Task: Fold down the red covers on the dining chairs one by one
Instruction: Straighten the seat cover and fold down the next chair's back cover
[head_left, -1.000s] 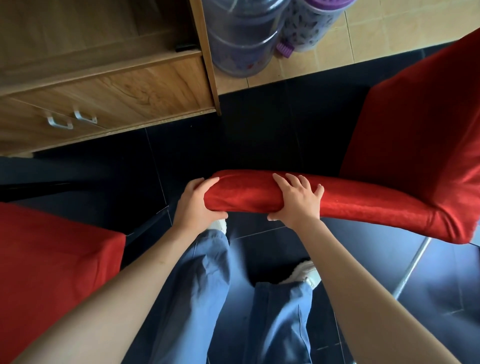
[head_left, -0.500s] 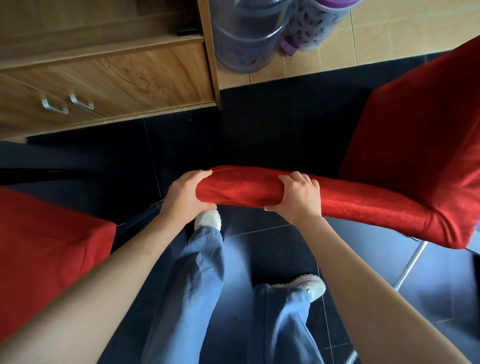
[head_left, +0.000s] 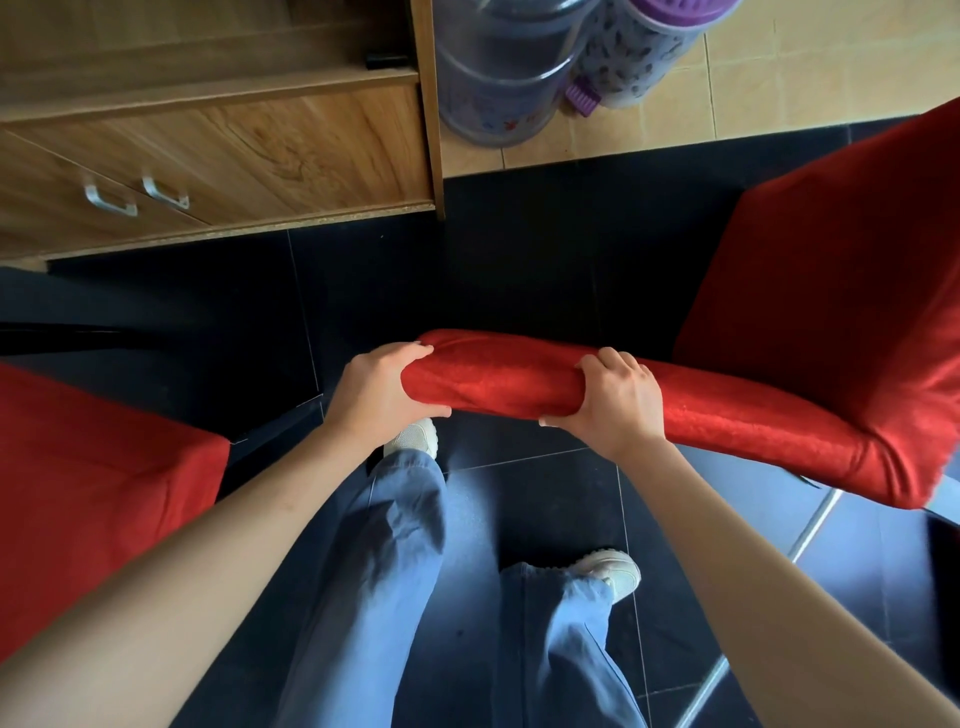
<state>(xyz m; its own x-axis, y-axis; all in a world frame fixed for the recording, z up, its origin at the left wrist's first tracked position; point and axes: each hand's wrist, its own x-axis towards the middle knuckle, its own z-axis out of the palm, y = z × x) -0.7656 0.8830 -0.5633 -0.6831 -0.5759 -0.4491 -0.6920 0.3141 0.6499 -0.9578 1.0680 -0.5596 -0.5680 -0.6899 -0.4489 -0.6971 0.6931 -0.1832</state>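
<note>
Head view: the red velvety fabric cover (head_left: 727, 415) on the top rail of the right-hand dining chair (head_left: 852, 291) was gripped by both hands; the left hand (head_left: 382, 392) was curled round the rail's near end, thumb underneath; the right hand (head_left: 618, 400) was wrapped over the rail just beside it, fingers curled on top; a second red-covered chair (head_left: 88, 488) was seen at the left edge, well apart; a wooden cabinet (head_left: 218, 150) and a clear water jug (head_left: 498, 73) were seen beyond on the floor.

wooden cabinet (head_left: 218, 140), water jugs (head_left: 509, 67), dark tiles (head_left: 519, 260)
</note>
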